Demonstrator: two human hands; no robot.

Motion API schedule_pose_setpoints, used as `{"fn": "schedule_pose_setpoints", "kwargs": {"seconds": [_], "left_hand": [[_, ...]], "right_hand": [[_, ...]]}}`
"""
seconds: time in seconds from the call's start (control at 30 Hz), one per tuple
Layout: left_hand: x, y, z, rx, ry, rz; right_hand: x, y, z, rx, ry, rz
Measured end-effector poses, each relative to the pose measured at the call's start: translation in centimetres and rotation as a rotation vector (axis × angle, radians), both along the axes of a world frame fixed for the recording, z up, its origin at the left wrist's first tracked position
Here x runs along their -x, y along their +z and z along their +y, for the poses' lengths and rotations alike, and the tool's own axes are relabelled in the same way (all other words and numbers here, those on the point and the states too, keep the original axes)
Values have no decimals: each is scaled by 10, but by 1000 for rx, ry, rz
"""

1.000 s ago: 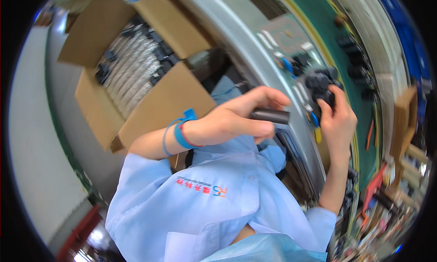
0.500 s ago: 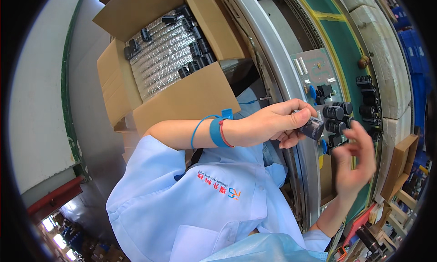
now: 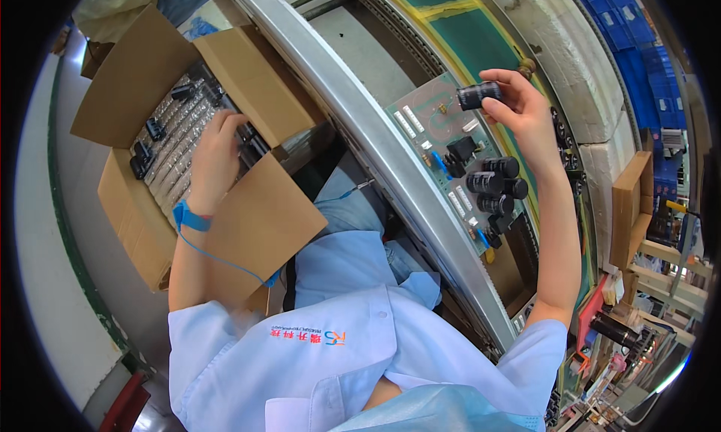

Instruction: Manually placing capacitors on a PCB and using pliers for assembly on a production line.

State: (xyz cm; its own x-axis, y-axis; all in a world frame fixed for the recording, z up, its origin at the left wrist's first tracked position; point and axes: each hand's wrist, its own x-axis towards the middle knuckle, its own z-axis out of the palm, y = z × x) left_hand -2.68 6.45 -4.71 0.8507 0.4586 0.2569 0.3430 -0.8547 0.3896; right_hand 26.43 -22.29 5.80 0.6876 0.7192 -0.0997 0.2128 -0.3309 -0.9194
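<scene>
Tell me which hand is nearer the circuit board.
Right. The right hand hovers just over the circuit board's far edge, its fingers gripping a black capacitor. The left hand is off in the cardboard box, beyond the metal rail.

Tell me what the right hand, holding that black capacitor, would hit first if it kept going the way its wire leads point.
Probably the bare upper corner of the circuit board; depth is unclear.
</scene>
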Motion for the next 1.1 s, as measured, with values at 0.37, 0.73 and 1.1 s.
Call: {"fn": "schedule_pose_setpoints", "kwargs": {"seconds": [0.37,0.73,1.1], "left_hand": [[9,-43,46,-159,-162,247],[13,-66,47,-77,71,132],[14,-61,47,-169,-79,189]], "right_hand": [[-8,-18,28,218,87,-378],[5,-19,29,209,225,-774],[2,-22,47,428,310,-1019]]}}
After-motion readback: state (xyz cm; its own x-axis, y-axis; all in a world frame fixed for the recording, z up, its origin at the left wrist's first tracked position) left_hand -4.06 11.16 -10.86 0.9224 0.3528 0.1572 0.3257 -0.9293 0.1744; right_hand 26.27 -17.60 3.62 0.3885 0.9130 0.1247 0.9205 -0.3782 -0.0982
